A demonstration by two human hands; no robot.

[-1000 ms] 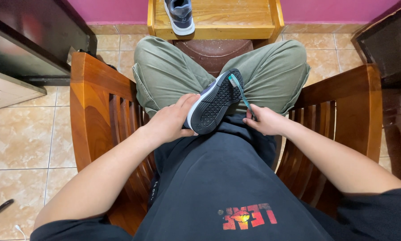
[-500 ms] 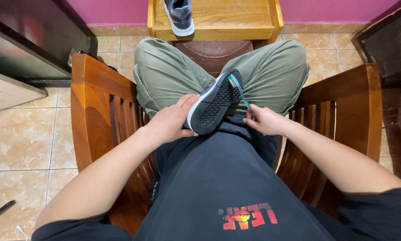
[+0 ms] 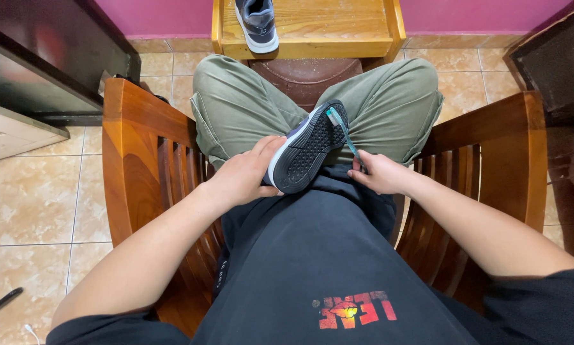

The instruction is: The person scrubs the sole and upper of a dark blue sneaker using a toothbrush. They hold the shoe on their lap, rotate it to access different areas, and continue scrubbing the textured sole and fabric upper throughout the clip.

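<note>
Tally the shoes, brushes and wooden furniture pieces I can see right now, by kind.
Shoes: 2 (one held sole-up, one on the wooden stool)
Toothbrush: 1
Wooden furniture: 2 (armchair, stool)
Total: 5

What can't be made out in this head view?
- Upper of the held shoe: faces away, only its black sole shows.
- Left hand fingertips: hidden behind the shoe.
- Toothbrush handle end: buried in the right hand.
- Bristle contact with the sole edge: too small to tell.
- Second shoe on the wooden stool: cut off by the top edge.
</note>
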